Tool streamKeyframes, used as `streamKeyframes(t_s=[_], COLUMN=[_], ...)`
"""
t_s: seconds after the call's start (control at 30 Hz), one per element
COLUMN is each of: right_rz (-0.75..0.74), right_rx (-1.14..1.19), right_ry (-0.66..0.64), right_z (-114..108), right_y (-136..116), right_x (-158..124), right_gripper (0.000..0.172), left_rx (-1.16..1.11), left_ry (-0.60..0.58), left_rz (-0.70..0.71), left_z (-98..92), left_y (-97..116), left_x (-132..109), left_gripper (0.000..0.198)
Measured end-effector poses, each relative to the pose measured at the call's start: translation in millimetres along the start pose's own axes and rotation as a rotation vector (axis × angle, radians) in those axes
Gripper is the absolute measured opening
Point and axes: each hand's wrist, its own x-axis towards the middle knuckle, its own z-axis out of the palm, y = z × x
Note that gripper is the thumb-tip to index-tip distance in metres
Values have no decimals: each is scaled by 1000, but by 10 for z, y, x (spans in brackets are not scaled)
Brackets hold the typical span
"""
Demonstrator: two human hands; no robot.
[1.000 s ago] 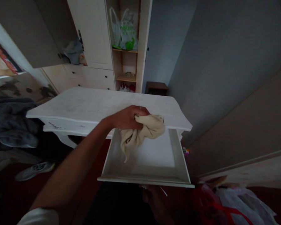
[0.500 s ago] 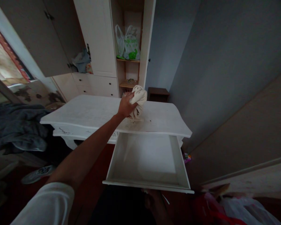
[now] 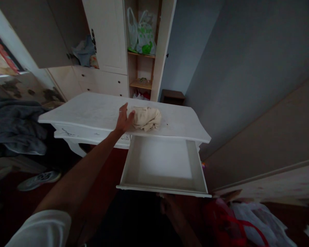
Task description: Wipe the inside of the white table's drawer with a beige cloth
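A crumpled cream cloth (image 3: 145, 118) lies on the top of a white table (image 3: 92, 113). My left hand (image 3: 123, 120) rests beside it on the tabletop with the fingers stretched out, and the thumb side touches the cloth's left edge. Below the tabletop a white drawer (image 3: 164, 187) stands pulled out with nothing inside. My right hand (image 3: 168, 207) sits in deep shadow just under the drawer's front edge; its fingers do not show clearly.
A wardrobe (image 3: 108, 37) with an open shelf bay holding plastic bags (image 3: 141, 32) stands behind the table. Dark bedding (image 3: 15, 125) and a shoe (image 3: 36, 180) lie at left. A red bag (image 3: 229, 223) with white plastic lies at the lower right, near a grey wall.
My left hand lifted the cloth from over the drawer up onto the tabletop, set it down and opened beside it. The drawer stays pulled out.
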Motion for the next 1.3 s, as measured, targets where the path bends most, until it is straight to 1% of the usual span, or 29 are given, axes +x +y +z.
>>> streamKeyframes(t_s=[0.03,0.07,0.17,0.23,0.33,0.47,0.57,0.77,0.97,1.13,1.3], right_rz=[-8,-19,-54,-77,-98,-91,-80,-134,-168,-188,-234], right_rx=[3,1,-14,-32,-68,-80,-87,-93,-161,-177,-165], right_ry=[-11,-25,-53,-37,24,80,95,89,125,156,167], right_z=[-1,-1,10,25,53,103,150,233,263,312,313], right_y=[3,1,-24,-41,-49,-49,-83,-234,-370,-446,-515], right_x=[-8,-20,-71,-101,-124,-137,-154,-208,-217,-127,85], right_gripper=[55,55,54,52,48,50,52,51,58,59,56], left_rx=[48,105,274,353,433,510,542,548,537,498,520], left_ry=[-4,-33,-172,-239,-301,-288,-277,-274,-247,-230,-233], left_rz=[-39,-76,-147,-142,-96,-57,-51,-70,-88,-77,-100], left_z=[-69,-136,-295,-339,-322,-266,-253,-243,-242,-239,-226], left_y=[-67,-132,-286,-327,-297,-213,-197,-199,-163,-170,-194], left_x=[-8,-18,-57,-93,-169,-267,-295,-306,-332,-343,-343], left_gripper=[58,54,45,44,45,46,47,47,46,46,45])
